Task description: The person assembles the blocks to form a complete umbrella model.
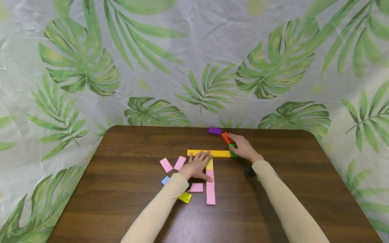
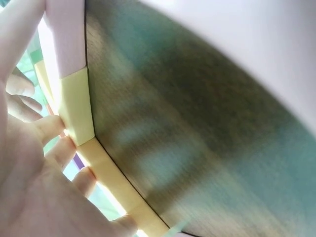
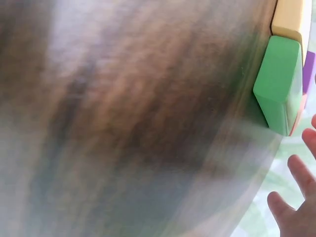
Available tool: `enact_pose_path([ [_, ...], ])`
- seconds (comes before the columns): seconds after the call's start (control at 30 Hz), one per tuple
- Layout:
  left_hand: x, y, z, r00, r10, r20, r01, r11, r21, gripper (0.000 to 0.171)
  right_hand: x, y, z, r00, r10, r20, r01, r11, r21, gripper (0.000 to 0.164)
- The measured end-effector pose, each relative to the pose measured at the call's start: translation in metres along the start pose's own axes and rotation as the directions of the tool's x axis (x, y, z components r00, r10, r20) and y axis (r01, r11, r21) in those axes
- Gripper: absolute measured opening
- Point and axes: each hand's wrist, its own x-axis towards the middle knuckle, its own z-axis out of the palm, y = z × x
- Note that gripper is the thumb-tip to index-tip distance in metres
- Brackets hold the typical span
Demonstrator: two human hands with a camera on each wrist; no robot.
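My left hand (image 1: 197, 167) lies over a joint of blocks, its fingers extended onto the long orange-yellow bar (image 1: 221, 154). Below that bar a short yellow block (image 1: 209, 164) leads down into two pink blocks (image 1: 210, 196) in a column; the thumb is over the upper one. In the left wrist view, fingertips touch the orange-yellow bar (image 2: 123, 185). My right hand (image 1: 244, 148) is beside a green block (image 1: 233, 155) at the bar's right end and a red block (image 1: 225, 137) beyond it. Its fingers look spread in the right wrist view, apart from the green block (image 3: 277, 74).
A purple block (image 1: 215, 131) lies near the table's far edge. Left of my left hand are loose pink blocks (image 1: 166, 165), a blue block (image 1: 165, 180) and a bright yellow block (image 1: 185, 198). A leaf-patterned cloth (image 1: 203, 84) hangs behind the wooden table (image 1: 121, 202).
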Motion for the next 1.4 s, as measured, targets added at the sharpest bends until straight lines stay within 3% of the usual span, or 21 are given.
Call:
enact_pose_path([
  [0.93,-0.002,0.006,-0.01,1.0,-0.022,0.001,0.022,0.998,0.052,0.098,-0.02,-0.006,0.002,0.994,-0.105,-0.026,0.105,0.994,0.01,0.056],
  [1.4,-0.002,0.008,-0.009,1.0,-0.012,-0.001,0.012,0.998,0.064,0.098,-0.022,-0.003,0.004,0.997,-0.078,-0.006,0.078,0.997,-0.018,0.057],
])
